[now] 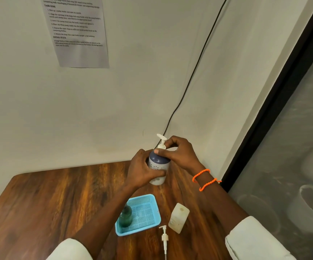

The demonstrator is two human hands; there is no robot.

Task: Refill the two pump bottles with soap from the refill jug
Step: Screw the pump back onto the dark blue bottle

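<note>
The surface (58,199) is dark reddish wood with streaked grain and a soft sheen. The pump bottle (158,166) looks like smooth plastic, matt navy above and white with small dots below, topped by a glossy white plastic pump. The blue basket (148,199) is moulded plastic with a perforated mesh floor, and the green bottle (125,215) in it looks translucent. The refill jug (178,217) is cloudy, matt plastic. The loose pump (164,238) is white plastic. The notice (76,30) on the matt painted wall is paper.

- Soft, even indoor light, dim and slightly greenish.
- Faint sheen on the wooden table (58,199).
- Wide-angle bending at the edges.
- Wall notice (76,30) text too blurred to read.
</note>
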